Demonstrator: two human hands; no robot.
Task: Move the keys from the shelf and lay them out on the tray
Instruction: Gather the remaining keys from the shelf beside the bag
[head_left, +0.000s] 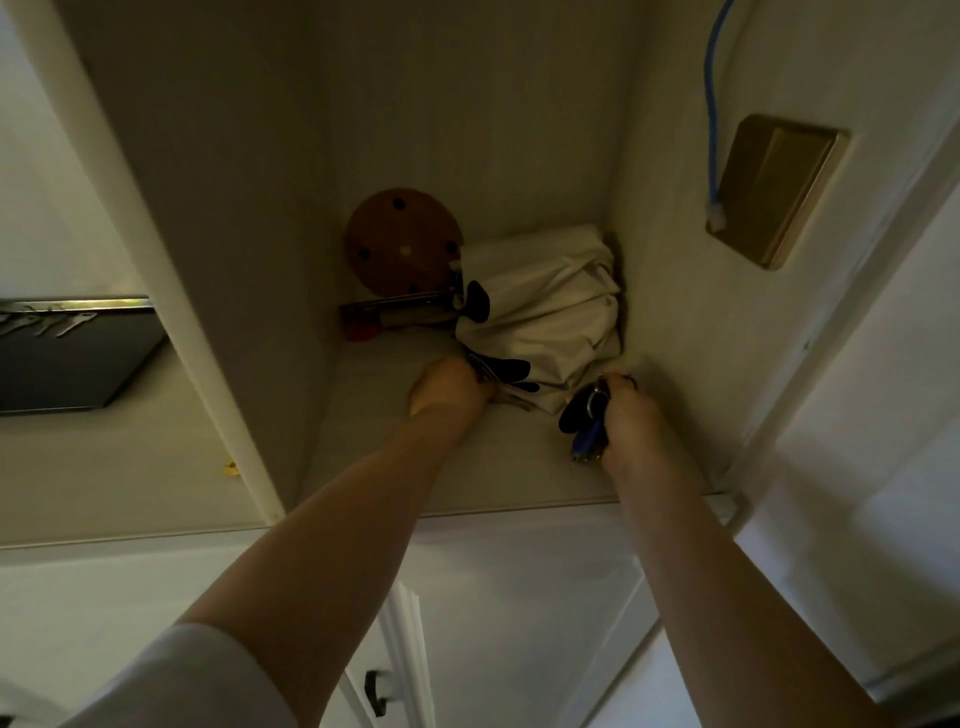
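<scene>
Both arms reach into a dim shelf niche. My left hand is closed around a bunch of keys with dark heads, which fan out to the right against a white cloth. My right hand grips another key bunch with a black fob and a blue piece hanging below it, held just above the shelf board. On the counter at the far left sits a dark tray with several keys laid along its far edge.
A crumpled white cloth bundle fills the niche's back right corner. A brown round disc with holes leans at the back, above a reddish metal tool. A blue cable and a brass wall plate are on the right wall.
</scene>
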